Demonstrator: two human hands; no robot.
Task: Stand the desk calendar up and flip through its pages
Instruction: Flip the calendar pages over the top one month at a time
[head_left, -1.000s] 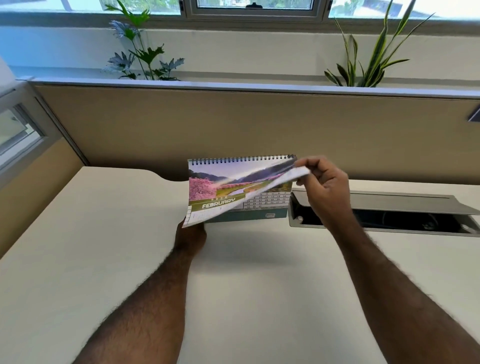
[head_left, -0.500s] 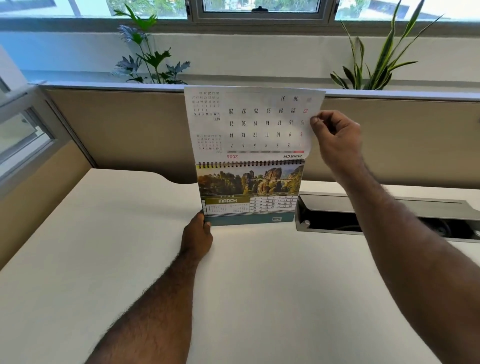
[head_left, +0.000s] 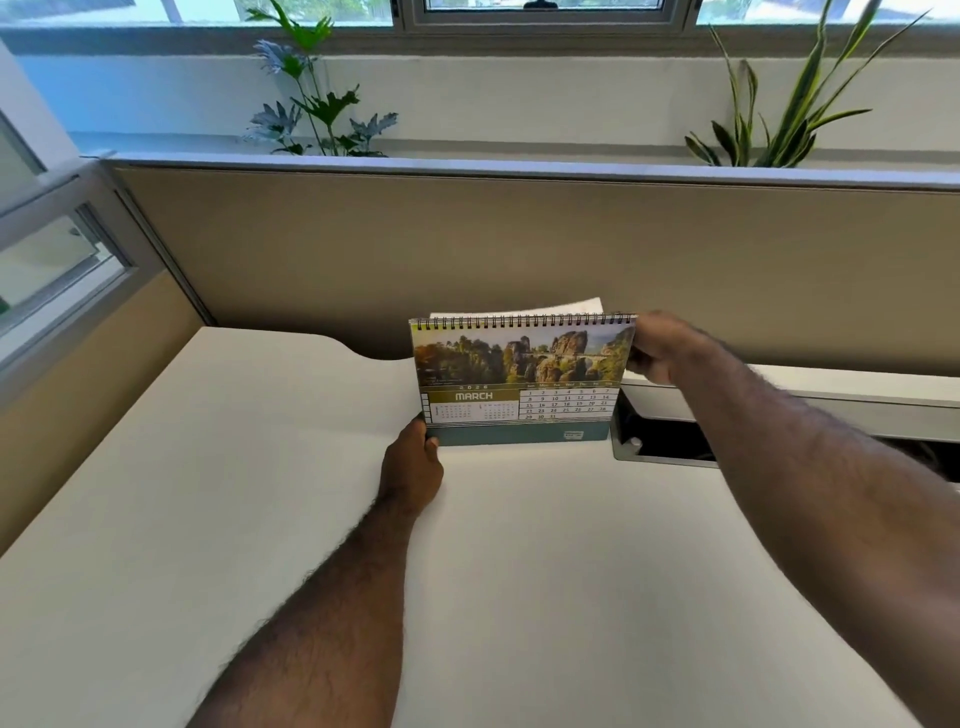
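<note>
The spiral-bound desk calendar (head_left: 522, 379) stands upright on the white desk (head_left: 260, 493) near the back partition. Its front page shows MARCH with a photo of rock towers. A flipped white page (head_left: 519, 308) pokes up behind the spiral binding, falling to the back side. My left hand (head_left: 413, 462) grips the calendar's lower left corner at the teal base. My right hand (head_left: 662, 348) is at the calendar's upper right corner, fingers curled behind the edge; what they hold is hidden.
A beige partition (head_left: 519, 244) rises just behind the calendar. An open cable tray with a grey lid (head_left: 779, 410) is sunk into the desk at the right. Two plants (head_left: 317, 104) (head_left: 789, 104) stand on the sill beyond. A window frame (head_left: 62, 254) is at left.
The February page was lifted by my right hand, swung up over the spiral, and has now gone down behind the calendar. March faces front. My right hand dropped to the upper right corner.
</note>
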